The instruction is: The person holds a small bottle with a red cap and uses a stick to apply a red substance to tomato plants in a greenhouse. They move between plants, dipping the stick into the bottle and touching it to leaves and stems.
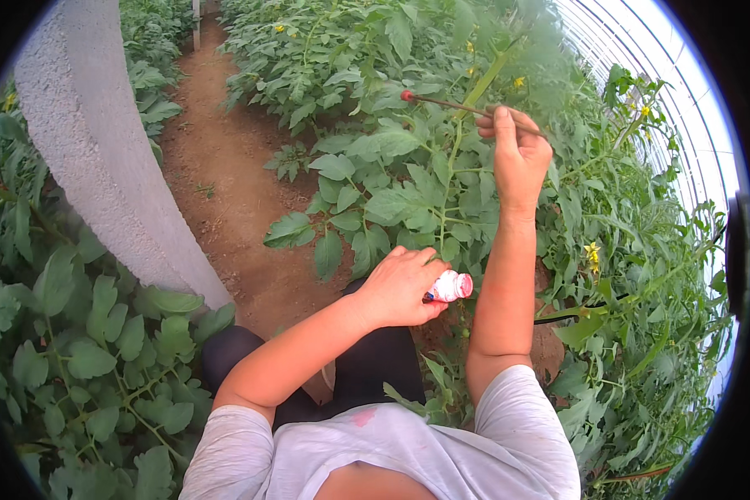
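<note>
My left hand (pixel 403 286) grips a small white bottle (pixel 448 287), tilted with its red-stained mouth towards the right. Its lower part is hidden by my fingers. Raised higher and to the right, my right hand (pixel 520 153) pinches a thin brown stick (pixel 447 102) between thumb and fingers. A red, rounded tip (pixel 407 95) on the stick points left, in front of the leaves. Close to both hands stands a tomato plant (pixel 400 203) with broad green leaves and a pale stem (pixel 455 150).
A rough concrete post (pixel 109 144) slants along the left. Beyond it runs a bare soil path (pixel 215 150). Yellow tomato flowers (pixel 592 257) hang at the right, near a black hose or cord (pixel 556 319). The ribbed greenhouse wall (pixel 669 69) curves behind the plants.
</note>
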Available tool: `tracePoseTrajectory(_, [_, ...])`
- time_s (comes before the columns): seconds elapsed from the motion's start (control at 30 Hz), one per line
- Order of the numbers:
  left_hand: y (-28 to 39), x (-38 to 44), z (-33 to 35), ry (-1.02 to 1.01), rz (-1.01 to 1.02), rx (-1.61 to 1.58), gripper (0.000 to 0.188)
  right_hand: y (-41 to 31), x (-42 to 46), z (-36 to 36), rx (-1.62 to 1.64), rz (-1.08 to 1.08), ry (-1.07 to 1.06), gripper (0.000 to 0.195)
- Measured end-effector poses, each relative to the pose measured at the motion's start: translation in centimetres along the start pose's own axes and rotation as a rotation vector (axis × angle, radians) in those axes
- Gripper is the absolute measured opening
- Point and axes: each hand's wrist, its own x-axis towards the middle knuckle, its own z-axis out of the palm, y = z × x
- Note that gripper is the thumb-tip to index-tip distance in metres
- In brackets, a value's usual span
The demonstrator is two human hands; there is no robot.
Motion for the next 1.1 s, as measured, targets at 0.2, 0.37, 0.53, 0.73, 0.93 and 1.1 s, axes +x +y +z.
tracePoseTrajectory(0.2, [0.3, -2.1, -3.4, 0.126, -0.237, -0.074, 0.059, -3.6, -1.7, 0.9, 0.383, -0.011, -0.075, 0.027])
tracePoseTrajectory(0.37, [-0.4, -5.2, -7.0, 0.364, -0.416, -0.259, 0.06, -5.2, -4.1, 5.7, 0.679, 0.025, -0.173, 0.029])
tracePoseTrajectory(0.53, [-5.5, -7.1, -10.0, 0.638, -0.56, -0.354, 0.055, -3.2, -6.7, 14.6, 0.937, 0.27, -0.272, 0.036])
tracePoseTrajectory(0.73, [-15.7, -5.0, -11.2, 1.11, -0.786, -0.212, 0.04, 6.4, -7.2, 24.8, 0.886, 0.58, -0.293, 0.029])
tracePoseTrajectory(0.93, [-32.4, -1.1, -10.0, 1.38, -0.924, -0.017, 0.056, 13.7, -6.4, 34.8, 0.726, 0.576, -0.267, 0.033])
tracePoseTrajectory(1.1, [-42.0, -1.1, -8.9, 1.497, -1.035, 0.02, 0.057, 16.7, -5.7, 40.9, 0.808, 0.564, -0.213, 0.034])
